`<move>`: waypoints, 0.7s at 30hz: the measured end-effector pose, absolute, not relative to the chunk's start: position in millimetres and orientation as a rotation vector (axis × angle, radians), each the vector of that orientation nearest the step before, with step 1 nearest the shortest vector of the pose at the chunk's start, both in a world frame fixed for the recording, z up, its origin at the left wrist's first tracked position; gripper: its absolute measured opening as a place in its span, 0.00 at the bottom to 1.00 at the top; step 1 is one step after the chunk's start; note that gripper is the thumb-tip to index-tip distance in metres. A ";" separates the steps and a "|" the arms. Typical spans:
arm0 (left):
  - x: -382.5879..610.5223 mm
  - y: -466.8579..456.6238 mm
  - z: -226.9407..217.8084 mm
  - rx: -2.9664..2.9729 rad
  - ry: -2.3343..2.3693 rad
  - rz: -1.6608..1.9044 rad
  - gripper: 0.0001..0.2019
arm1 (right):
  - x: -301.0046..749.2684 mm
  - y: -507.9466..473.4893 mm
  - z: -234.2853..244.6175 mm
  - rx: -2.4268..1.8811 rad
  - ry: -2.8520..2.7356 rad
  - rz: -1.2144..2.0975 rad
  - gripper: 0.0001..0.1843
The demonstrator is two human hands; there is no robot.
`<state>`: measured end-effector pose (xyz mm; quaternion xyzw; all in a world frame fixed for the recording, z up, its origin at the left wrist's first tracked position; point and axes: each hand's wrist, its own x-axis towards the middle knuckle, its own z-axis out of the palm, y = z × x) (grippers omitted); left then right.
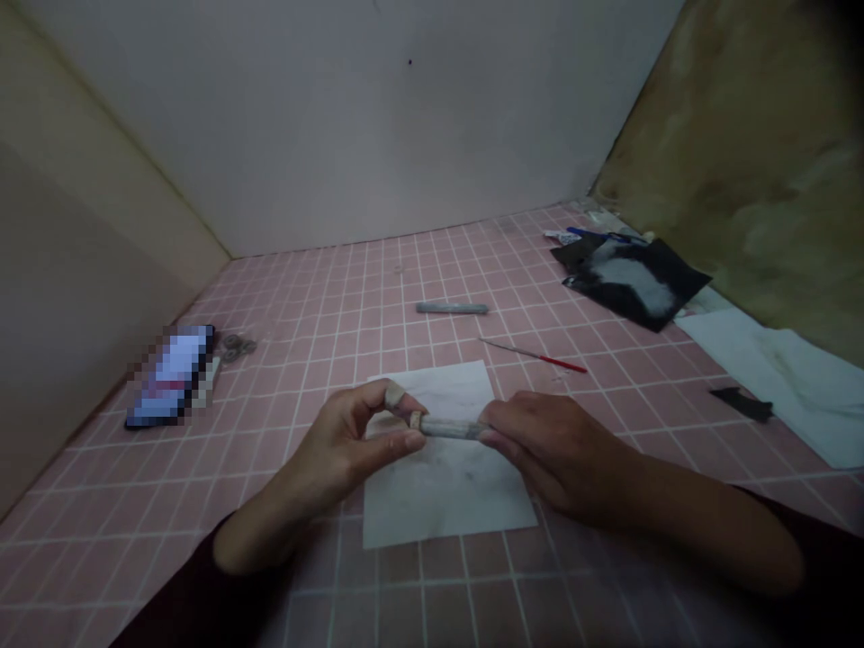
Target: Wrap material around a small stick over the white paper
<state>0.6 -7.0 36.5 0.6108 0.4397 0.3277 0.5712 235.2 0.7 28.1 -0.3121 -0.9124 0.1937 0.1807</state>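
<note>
On a pink tiled worktop point(378, 306) lies a white paper sheet point(449, 504). Just above the sheet, the left hand point(344, 441) pinches one end of a grey cylindrical rod point(449, 428) between thumb and finger, while the right hand point(553, 450) closes around the other end. Beyond the sheet lie a second grey rod point(451, 308) and a thin red-handled tool point(533, 356).

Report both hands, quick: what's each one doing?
Left hand: closed, pinching one end of a grey tube.
Right hand: closed, holding its other end.

Head-worn view, angled down at hands point(344, 441)
</note>
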 end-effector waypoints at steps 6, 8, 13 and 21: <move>10.8 -12.5 37.7 1.631 1.079 0.719 0.08 | 226.4 -3.0 24.7 -0.955 -2.327 1.148 0.18; 13.2 -15.4 39.4 1.681 1.085 0.725 0.08 | 225.3 -1.5 25.9 -0.943 -2.223 1.401 0.19; 11.6 -17.1 40.9 1.765 1.083 0.714 0.07 | 230.9 2.3 30.7 -0.904 -2.306 1.349 0.17; 0.3 -11.3 38.1 1.830 1.157 0.773 0.08 | 238.0 4.1 34.7 -0.958 -2.401 1.049 0.17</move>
